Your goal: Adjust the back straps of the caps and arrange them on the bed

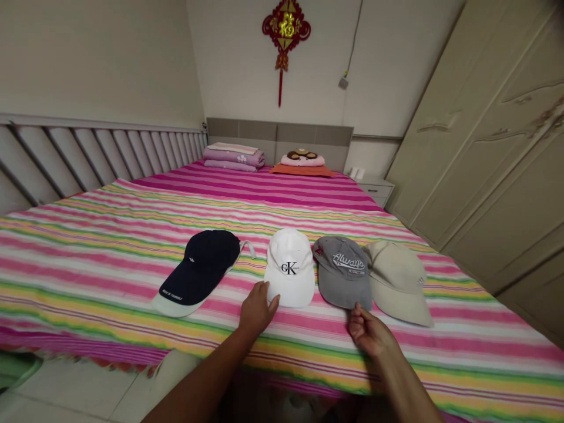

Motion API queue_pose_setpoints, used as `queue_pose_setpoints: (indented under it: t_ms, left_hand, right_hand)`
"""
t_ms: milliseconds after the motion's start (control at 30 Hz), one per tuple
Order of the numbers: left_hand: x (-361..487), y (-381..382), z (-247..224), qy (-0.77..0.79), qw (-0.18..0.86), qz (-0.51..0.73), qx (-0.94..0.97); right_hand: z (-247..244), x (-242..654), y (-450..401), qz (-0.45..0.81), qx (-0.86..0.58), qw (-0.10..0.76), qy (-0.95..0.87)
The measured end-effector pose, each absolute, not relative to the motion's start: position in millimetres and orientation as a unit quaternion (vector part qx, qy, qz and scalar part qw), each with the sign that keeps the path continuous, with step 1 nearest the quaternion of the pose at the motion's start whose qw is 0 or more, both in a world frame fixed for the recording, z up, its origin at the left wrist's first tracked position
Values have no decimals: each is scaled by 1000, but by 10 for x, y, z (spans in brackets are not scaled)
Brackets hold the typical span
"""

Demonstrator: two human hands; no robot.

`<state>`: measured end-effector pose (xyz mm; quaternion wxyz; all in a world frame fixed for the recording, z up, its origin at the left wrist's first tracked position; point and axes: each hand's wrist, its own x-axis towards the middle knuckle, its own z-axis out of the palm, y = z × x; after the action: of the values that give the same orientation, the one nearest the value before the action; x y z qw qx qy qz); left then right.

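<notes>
Left hand (256, 309), fingers pressed together, touches the white cotton cap (289, 276) at 12 o'clock; right hand (369, 332), fingers loosely spread, lies below the grey cotton cap (342, 273). Navy cap (207, 264) and beige cap (396, 282) lie unheld on the striped bedspread (88, 282).

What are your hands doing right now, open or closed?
Left hand: open, fingertips against the white CK baseball cap, not gripping it.
Right hand: open, holding nothing, by the brim of the grey baseball cap.
</notes>
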<state>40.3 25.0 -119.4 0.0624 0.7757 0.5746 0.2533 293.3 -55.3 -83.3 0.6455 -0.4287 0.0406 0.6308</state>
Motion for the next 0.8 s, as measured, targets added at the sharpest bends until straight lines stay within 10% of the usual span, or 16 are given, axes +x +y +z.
queue_pose_setpoints:
  t_ms: [800]
  left_hand:
    - [432, 388, -1090, 607, 194, 288, 715]
  right_hand:
    - [-837, 2219, -518, 613, -531, 560, -166]
